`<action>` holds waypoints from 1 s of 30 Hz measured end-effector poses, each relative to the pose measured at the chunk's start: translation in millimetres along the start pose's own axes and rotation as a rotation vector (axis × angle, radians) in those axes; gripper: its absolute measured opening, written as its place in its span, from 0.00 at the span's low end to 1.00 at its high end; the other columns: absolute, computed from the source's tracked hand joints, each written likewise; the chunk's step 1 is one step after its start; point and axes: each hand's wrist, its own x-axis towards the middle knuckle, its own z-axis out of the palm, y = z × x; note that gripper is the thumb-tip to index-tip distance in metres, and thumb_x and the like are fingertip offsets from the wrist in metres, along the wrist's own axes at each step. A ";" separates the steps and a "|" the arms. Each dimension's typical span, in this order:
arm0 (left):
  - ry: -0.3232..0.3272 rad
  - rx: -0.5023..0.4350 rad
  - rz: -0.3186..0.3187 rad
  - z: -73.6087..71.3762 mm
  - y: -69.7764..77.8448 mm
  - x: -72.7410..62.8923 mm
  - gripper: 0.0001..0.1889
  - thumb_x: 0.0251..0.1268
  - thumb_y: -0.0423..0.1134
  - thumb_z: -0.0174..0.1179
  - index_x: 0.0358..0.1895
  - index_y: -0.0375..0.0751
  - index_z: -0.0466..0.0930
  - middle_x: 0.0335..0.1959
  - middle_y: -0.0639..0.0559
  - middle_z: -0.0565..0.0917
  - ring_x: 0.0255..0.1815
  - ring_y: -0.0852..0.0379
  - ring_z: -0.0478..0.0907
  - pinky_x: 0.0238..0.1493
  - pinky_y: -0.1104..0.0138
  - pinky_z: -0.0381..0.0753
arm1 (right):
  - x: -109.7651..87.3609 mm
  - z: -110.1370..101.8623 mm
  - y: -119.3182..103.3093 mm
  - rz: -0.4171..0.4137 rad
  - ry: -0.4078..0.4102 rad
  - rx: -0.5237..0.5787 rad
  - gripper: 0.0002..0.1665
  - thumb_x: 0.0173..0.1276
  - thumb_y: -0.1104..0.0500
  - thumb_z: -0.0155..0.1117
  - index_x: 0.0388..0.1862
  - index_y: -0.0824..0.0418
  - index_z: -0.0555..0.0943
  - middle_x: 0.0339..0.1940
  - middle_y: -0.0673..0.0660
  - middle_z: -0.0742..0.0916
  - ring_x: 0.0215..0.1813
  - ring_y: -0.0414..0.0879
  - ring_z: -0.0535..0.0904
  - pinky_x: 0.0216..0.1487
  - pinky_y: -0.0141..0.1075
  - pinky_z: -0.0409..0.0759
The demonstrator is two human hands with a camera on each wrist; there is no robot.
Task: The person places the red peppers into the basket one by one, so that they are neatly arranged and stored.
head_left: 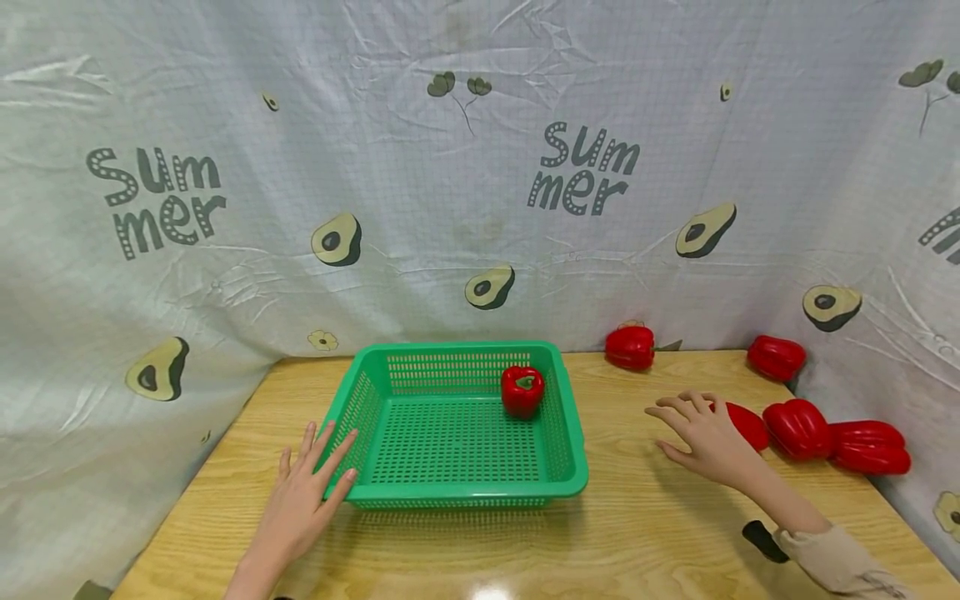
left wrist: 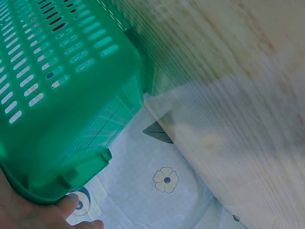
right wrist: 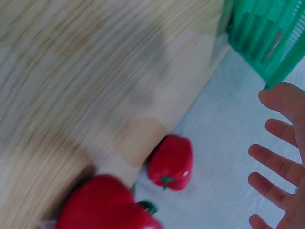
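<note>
A green plastic basket [head_left: 457, 492] with slotted walls stands on the wooden table, and one red bell pepper [head_left: 522, 392] is inside it near the right wall. My left hand [head_left: 300, 492] rests at the basket's front left corner, fingers spread over the rim; in the left wrist view its fingertips [left wrist: 69, 205] lie along the basket's edge. To the right of the basket my right hand [head_left: 708, 437] hovers over the table with nothing in it, its fingers spread. Partly hidden behind that hand lies a red bell pepper [head_left: 744, 427].
Two more red peppers, one rounded [head_left: 798, 429] and one elongated [head_left: 870, 447], lie in a row at the right. Along the back edge sit another pepper [head_left: 630, 347] and one at the far right [head_left: 776, 357]. A printed cloth [head_left: 420, 233] hangs behind the table.
</note>
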 end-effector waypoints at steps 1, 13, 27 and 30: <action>-0.001 -0.001 0.000 -0.3 0.1 0.1 0.26 0.66 0.49 0.46 0.67 0.50 0.59 0.69 0.37 0.55 0.73 0.49 0.32 0.64 0.37 0.38 | -1.8 -0.4 2.6 0.003 -0.003 -0.004 0.30 0.41 0.55 0.72 0.48 0.57 0.77 0.44 0.57 0.80 0.47 0.53 0.68 0.44 0.54 0.61; -0.004 -0.002 -0.007 -1.1 0.9 0.1 0.26 0.66 0.49 0.46 0.67 0.53 0.57 0.69 0.37 0.55 0.74 0.51 0.31 0.64 0.37 0.39 | -19.1 -1.2 27.4 0.051 -0.006 -0.080 0.43 0.63 0.31 0.21 0.44 0.58 0.78 0.44 0.60 0.79 0.45 0.56 0.68 0.42 0.59 0.61; -0.018 -0.004 -0.016 -0.8 0.7 0.4 0.26 0.66 0.50 0.45 0.67 0.53 0.57 0.69 0.38 0.54 0.73 0.49 0.31 0.64 0.37 0.39 | -33.8 2.5 44.9 0.120 -0.098 -0.126 0.29 0.45 0.46 0.68 0.44 0.59 0.78 0.44 0.64 0.78 0.45 0.61 0.67 0.43 0.63 0.61; -0.014 -0.004 -0.013 -1.2 0.4 0.5 0.26 0.66 0.50 0.45 0.67 0.54 0.57 0.69 0.38 0.54 0.73 0.48 0.32 0.63 0.37 0.40 | -35.1 1.0 45.7 0.167 -0.170 -0.133 0.35 0.35 0.48 0.74 0.46 0.59 0.77 0.45 0.65 0.78 0.46 0.61 0.66 0.44 0.64 0.60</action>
